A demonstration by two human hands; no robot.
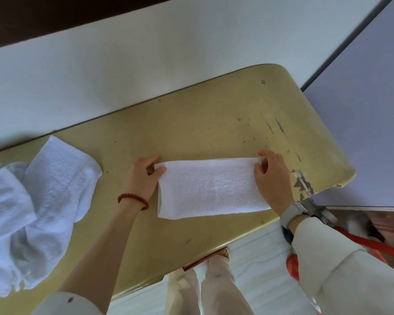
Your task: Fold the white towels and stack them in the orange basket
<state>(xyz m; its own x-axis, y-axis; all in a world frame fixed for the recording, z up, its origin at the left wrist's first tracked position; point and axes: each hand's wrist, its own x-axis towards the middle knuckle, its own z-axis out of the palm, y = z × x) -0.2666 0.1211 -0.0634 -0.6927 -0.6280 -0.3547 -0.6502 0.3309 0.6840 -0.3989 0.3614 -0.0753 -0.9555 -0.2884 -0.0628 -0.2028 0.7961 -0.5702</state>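
Observation:
A white towel point(210, 187), folded into a long rectangle, lies flat near the front edge of the yellowish table point(214, 119). My left hand point(143, 178) pinches its far left corner between thumb and fingers. My right hand point(272, 178) pinches the far right corner the same way. A loose heap of unfolded white towels point(32, 201) lies at the table's left end. Part of the orange basket point(359, 244) shows below the table at the right, mostly hidden by my right sleeve.
A white wall runs along the table's far side. A pale grey panel point(364, 121) stands against the table's right end, where the rim is chipped. My legs and a sandalled foot point(223, 253) show on the white floor below the front edge.

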